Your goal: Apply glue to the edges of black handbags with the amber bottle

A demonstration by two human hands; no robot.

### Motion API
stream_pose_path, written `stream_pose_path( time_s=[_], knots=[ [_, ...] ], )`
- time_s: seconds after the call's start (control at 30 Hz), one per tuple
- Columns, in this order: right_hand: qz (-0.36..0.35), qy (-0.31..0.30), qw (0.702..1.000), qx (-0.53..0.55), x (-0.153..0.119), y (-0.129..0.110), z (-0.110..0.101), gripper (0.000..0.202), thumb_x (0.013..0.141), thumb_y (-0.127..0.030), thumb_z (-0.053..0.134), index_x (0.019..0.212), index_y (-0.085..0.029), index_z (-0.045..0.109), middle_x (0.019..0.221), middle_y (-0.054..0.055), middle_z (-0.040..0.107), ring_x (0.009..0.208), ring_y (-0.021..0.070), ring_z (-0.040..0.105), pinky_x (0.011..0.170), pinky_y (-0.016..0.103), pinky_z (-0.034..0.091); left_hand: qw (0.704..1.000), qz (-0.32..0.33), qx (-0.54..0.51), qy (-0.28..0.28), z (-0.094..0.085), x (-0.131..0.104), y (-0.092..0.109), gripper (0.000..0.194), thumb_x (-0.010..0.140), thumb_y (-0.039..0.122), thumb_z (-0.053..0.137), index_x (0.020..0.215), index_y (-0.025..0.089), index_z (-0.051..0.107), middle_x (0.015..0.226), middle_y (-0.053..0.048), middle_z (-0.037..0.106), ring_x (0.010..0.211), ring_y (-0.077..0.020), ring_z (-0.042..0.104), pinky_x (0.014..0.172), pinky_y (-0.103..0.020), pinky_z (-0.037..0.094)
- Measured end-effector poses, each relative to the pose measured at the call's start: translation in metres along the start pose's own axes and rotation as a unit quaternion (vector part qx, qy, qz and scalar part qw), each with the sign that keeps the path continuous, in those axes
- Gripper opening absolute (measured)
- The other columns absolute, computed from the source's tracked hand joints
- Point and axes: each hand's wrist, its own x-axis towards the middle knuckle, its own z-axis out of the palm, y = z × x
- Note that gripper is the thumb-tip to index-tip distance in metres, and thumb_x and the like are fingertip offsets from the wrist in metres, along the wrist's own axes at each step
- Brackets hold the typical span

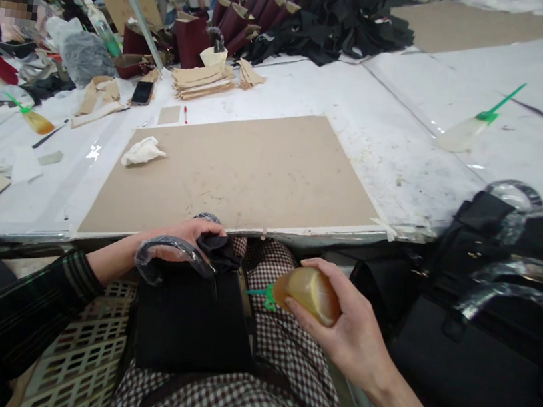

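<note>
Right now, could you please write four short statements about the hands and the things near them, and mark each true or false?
1. The right hand holds an amber-filled squeeze bottle with a green nozzle. True.
2. A crumpled white wad lies on the brown rectangular sheet. True.
3. The left hand holds that wad. False: it holds the black bag with a plastic-wrapped handle.
4. The nozzle points away from the bag. False: it points towards it.

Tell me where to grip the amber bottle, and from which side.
I'd take the amber bottle around its rounded body from the right, as the right hand does: its green nozzle points left toward the black bag, so that grip should leave the tip clear.
</note>
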Motion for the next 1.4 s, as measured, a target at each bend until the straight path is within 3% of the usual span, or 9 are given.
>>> stream_pose_path(
  time_s=[0.23, 0.33, 0.57, 0.8, 0.93, 1.0, 1.13, 1.23, 1.4],
  knots=[
    [0.000, -0.047, 0.999, -0.017, -0.004, 0.000, -0.001, 0.048, 0.092, -0.041, 0.073, 0.132, -0.032, 0.048, 0.120, 0.002, 0.065, 0.105, 0.0232, 0.066, 0.093, 0.038, 0.055, 0.999, 0.043, -0.012, 0.003, 0.001, -0.005, -0.027, 0.053, 0.071, 0.047, 0.068, 0.115, 0.017, 0.065, 0.118, -0.009, 0.068, 0.108, -0.0277, 0.062, 0.097, -0.038, 0.049],
    [-0.008, -0.067, 0.998, -0.018, -0.006, 0.002, 0.000, 0.049, 0.092, -0.038, 0.073, 0.133, -0.031, 0.047, 0.123, 0.004, 0.064, 0.110, 0.0239, 0.065, 0.095, 0.038, 0.054, 0.999, 0.042, -0.011, -0.002, 0.001, -0.006, -0.023, 0.051, 0.074, 0.047, 0.065, 0.117, 0.018, 0.064, 0.120, -0.009, 0.067, 0.110, -0.0274, 0.061, 0.097, -0.038, 0.048],
    [-0.029, -0.101, 0.994, -0.027, -0.008, 0.005, 0.004, 0.050, 0.094, -0.035, 0.070, 0.136, -0.029, 0.044, 0.127, 0.006, 0.063, 0.114, 0.0237, 0.064, 0.098, 0.038, 0.053, 1.000, -0.018, -0.005, -0.011, 0.006, -0.001, -0.008, 0.028, 0.072, 0.035, 0.070, 0.091, 0.016, 0.063, 0.091, -0.002, 0.064, 0.084, -0.0198, 0.058, 0.076, -0.030, 0.047],
    [0.068, -0.129, 0.989, 0.006, -0.003, 0.007, 0.001, 0.050, 0.087, -0.042, 0.073, 0.131, -0.024, 0.056, 0.126, 0.007, 0.069, 0.110, 0.0268, 0.068, 0.100, 0.043, 0.054, 0.999, -0.029, 0.004, -0.029, 0.013, -0.006, -0.003, 0.031, 0.073, 0.032, 0.073, 0.097, 0.014, 0.064, 0.092, -0.002, 0.065, 0.087, -0.0202, 0.059, 0.078, -0.030, 0.048],
    [0.167, -0.135, 0.972, 0.090, 0.001, 0.006, -0.007, 0.049, 0.083, -0.044, 0.073, 0.125, -0.022, 0.062, 0.105, 0.005, 0.072, 0.087, 0.0233, 0.069, 0.071, 0.035, 0.058, 0.999, -0.002, 0.043, -0.031, 0.008, -0.019, 0.005, 0.032, 0.072, 0.030, 0.074, 0.099, 0.016, 0.065, 0.092, -0.001, 0.069, 0.084, -0.0190, 0.062, 0.077, -0.028, 0.049],
    [0.219, -0.124, 0.955, 0.157, 0.000, 0.006, -0.012, 0.050, 0.083, -0.049, 0.073, 0.123, -0.022, 0.062, 0.094, 0.003, 0.070, 0.068, 0.0179, 0.063, 0.051, 0.027, 0.051, 0.997, 0.007, 0.073, -0.029, 0.001, -0.033, 0.015, 0.028, 0.076, 0.027, 0.072, 0.101, 0.017, 0.064, 0.093, -0.001, 0.071, 0.084, -0.0183, 0.063, 0.077, -0.027, 0.048],
    [0.262, -0.027, 0.926, 0.270, -0.013, 0.013, -0.020, 0.051, 0.085, -0.056, 0.073, 0.125, -0.026, 0.062, 0.085, -0.001, 0.063, 0.051, 0.0104, 0.046, 0.040, 0.022, 0.039, 0.990, 0.006, 0.140, -0.003, -0.007, -0.069, 0.038, 0.019, 0.086, 0.016, 0.061, 0.105, 0.021, 0.062, 0.098, -0.001, 0.072, 0.088, -0.0170, 0.064, 0.080, -0.027, 0.046],
    [0.257, 0.066, 0.923, 0.279, -0.028, 0.020, -0.019, 0.050, 0.087, -0.055, 0.072, 0.128, -0.029, 0.061, 0.094, 0.000, 0.064, 0.055, 0.0113, 0.048, 0.041, 0.023, 0.041, 0.989, 0.005, 0.142, 0.034, 0.011, -0.088, 0.043, 0.016, 0.088, 0.012, 0.057, 0.100, 0.022, 0.061, 0.098, 0.000, 0.070, 0.088, -0.0160, 0.063, 0.079, -0.026, 0.046],
    [0.237, 0.077, 0.956, 0.156, -0.055, 0.020, -0.012, 0.054, 0.084, -0.055, 0.075, 0.129, -0.030, 0.060, 0.113, 0.004, 0.068, 0.086, 0.0207, 0.068, 0.068, 0.026, 0.058, 0.984, 0.035, 0.082, 0.154, 0.072, -0.104, 0.029, 0.014, 0.093, 0.011, 0.051, 0.098, 0.022, 0.057, 0.094, -0.002, 0.066, 0.084, -0.0156, 0.061, 0.077, -0.027, 0.046]
  ],
)
